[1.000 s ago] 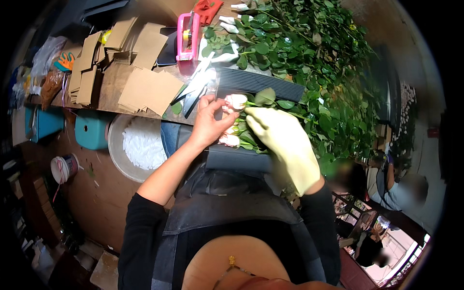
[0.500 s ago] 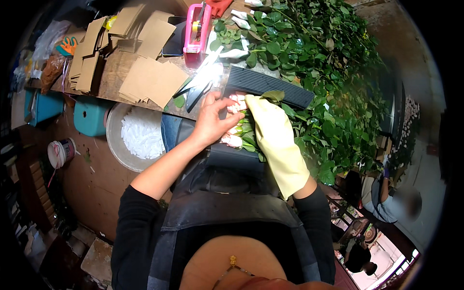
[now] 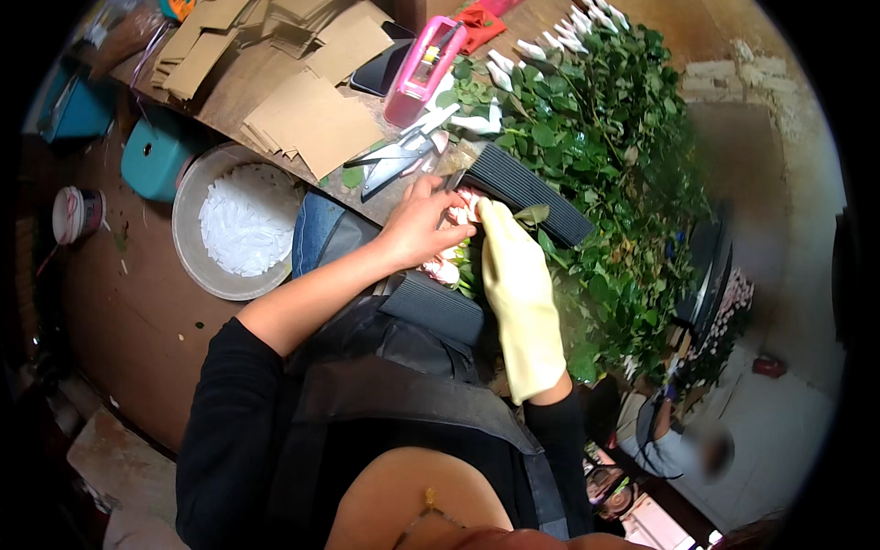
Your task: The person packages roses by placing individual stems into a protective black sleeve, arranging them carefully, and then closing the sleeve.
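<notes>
Facing up at the centre of the clock, a cluster of pale pink roses (image 3: 442,269) lies between the two raised sides of a dark ribbed holder (image 3: 533,194), one side at 2 o'clock, the other at 6 to 7. Out at 9 o'clock, a round metal basin (image 3: 185,231) contains a heap of white strips (image 3: 243,220). Beyond it are a turquoise plastic container (image 3: 154,158) and, farther off, a white bucket (image 3: 71,216); the contents of both are hard to make out.

The bare left hand (image 3: 423,227) comes over the blooms from the left, thumb and forefinger parted, their tips against the petals. The right hand (image 3: 515,275), in a pale yellow glove, meets the upper blooms from the opposite side, fingers drawn together. Whether either hand actually pinches a rose cannot be told.

The wooden table's (image 3: 215,96) front edge slants from 10 o'clock down toward the left wrist, with brown floor (image 3: 124,316) showing below it. Scissors (image 3: 399,160) lie just beside the hands at 11 o'clock, cardboard sheets (image 3: 312,124) at 10, a pink tape dispenser (image 3: 423,78) near 12. Leafy stems (image 3: 614,165) crowd 1 to 4 o'clock, hemming in the glove's side.
</notes>
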Demonstrator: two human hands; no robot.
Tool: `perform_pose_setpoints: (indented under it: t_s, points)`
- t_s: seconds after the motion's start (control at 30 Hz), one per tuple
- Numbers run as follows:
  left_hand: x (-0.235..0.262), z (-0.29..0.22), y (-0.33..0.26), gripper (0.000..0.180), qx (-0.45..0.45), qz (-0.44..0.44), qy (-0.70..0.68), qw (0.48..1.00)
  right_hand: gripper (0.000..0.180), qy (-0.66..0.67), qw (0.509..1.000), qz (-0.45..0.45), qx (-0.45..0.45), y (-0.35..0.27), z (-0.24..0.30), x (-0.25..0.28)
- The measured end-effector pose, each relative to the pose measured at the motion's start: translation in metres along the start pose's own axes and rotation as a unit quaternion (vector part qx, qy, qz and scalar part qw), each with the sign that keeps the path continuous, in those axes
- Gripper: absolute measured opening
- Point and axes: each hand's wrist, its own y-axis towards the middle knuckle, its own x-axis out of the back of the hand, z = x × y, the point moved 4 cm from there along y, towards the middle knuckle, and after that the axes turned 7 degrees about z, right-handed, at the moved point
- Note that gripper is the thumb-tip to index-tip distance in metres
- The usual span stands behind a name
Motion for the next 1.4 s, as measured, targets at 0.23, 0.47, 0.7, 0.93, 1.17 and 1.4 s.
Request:
perform_pose_setpoints:
  t_s: [0.23,0.47,0.7,0.93,1.17,1.4]
  points:
    - [0.101,0.059,-0.019,0.062,0.054,-0.227,0.284,0.93,0.04,0.255,0.962,-0.076,-0.059,-0.04,0.017,0.052]
    - [0.129,0.117,-0.017,0.082,0.099,-0.196,0.378,0.899,0.04,0.235,0.966,-0.074,-0.073,-0.044,0.033,0.025]
    - [0.147,0.109,-0.005,0.049,0.098,-0.123,0.363,0.918,0.037,0.247,0.955,-0.122,-0.113,-0.036,0.033,0.033]
    - [0.14,0.022,-0.038,0.015,0.041,-0.211,-0.169,0.962,0.04,0.515,0.812,-0.067,-0.265,-0.046,0.029,0.026]
    - [0.061,-0.064,-0.055,0.014,-0.057,0.084,-0.183,0.978,0.03,0.562,0.758,-0.013,-0.332,-0.037,0.022,0.026]
    - [0.091,-0.03,-0.028,0.009,-0.032,-0.086,-0.101,0.991,0.027,0.554,0.728,0.136,-0.381,-0.03,-0.043,-0.001]
